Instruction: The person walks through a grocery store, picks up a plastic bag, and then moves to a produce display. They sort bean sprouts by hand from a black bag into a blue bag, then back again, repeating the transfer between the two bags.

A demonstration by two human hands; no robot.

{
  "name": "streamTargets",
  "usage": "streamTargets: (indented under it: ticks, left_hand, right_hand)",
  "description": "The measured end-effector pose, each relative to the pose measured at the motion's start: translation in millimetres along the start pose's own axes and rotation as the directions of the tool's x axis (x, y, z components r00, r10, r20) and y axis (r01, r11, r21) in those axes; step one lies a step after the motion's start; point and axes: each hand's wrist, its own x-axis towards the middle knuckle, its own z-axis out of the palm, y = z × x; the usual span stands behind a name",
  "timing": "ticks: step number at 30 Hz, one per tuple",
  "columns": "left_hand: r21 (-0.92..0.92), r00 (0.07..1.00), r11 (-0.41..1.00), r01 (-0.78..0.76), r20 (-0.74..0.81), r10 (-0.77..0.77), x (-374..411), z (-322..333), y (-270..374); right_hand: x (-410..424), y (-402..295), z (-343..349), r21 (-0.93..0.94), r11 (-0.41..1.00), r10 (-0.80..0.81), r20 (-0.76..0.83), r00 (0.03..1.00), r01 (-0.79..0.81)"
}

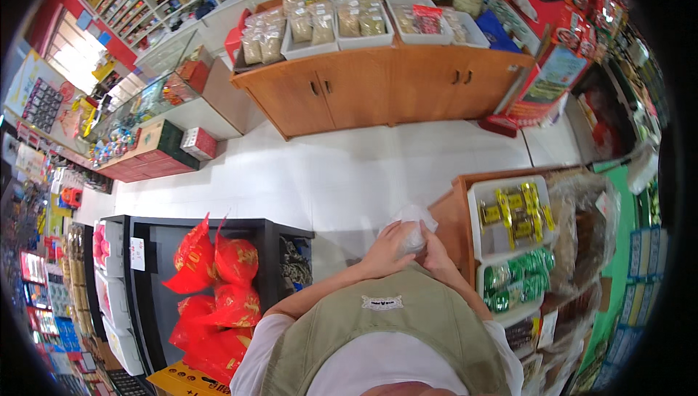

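In front of the green apron, my left hand (386,249) and my right hand (436,254) hold a translucent white plastic bag (414,222) between them. The left hand lies over the bag's left side with the fingers spread along it. Fingers of the right hand press against its lower right side. The bag is bunched up and its contents cannot be told. Just right of the hands stands a wooden display stand (453,216) with a white tray (480,232) of yellow-and-black packets (512,213).
At lower left, a dark display bin (158,265) holds several red bags (237,260). A wooden cabinet (349,88) bearing trays of bagged dry goods stands across the white tiled floor (338,172). Green packets (518,279) lie in a tray at right. Cartons (158,148) stand by a glass counter.
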Motion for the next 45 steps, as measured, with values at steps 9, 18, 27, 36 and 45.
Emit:
streamTargets:
  ticks: [9, 18, 27, 36, 45]
  left_hand:
    - [-0.441, 0.998, 0.897, 0.022, 0.064, 0.006, 66, -39, 37]
    - [-0.578, 0.981, 0.811, 0.09, -0.087, -0.171, 136, -93, 48]
    - [-0.529, 0.88, 0.848, 0.024, -0.391, -0.269, 173, -171, 0]
    - [-0.537, 0.761, 0.843, 0.046, -0.527, -0.377, 142, -214, -41]
    - [-0.55, 0.742, 0.835, 0.018, -0.552, -0.381, 135, -222, -58]
  right_hand:
    - [92, -13, 27, -0.105, 0.991, -0.084, 0.016, 0.996, 0.085]
    - [176, -38, 75, -0.293, 0.949, 0.058, -0.213, 0.975, -0.12]
    - [273, -32, 92, -0.381, 0.858, 0.414, 0.119, 0.902, -0.343]
    - [427, -42, 65, -0.574, 0.763, 0.253, -0.154, 0.955, -0.295]
    - [545, -36, 51, -0.607, 0.762, 0.115, -0.217, 0.97, -0.226]
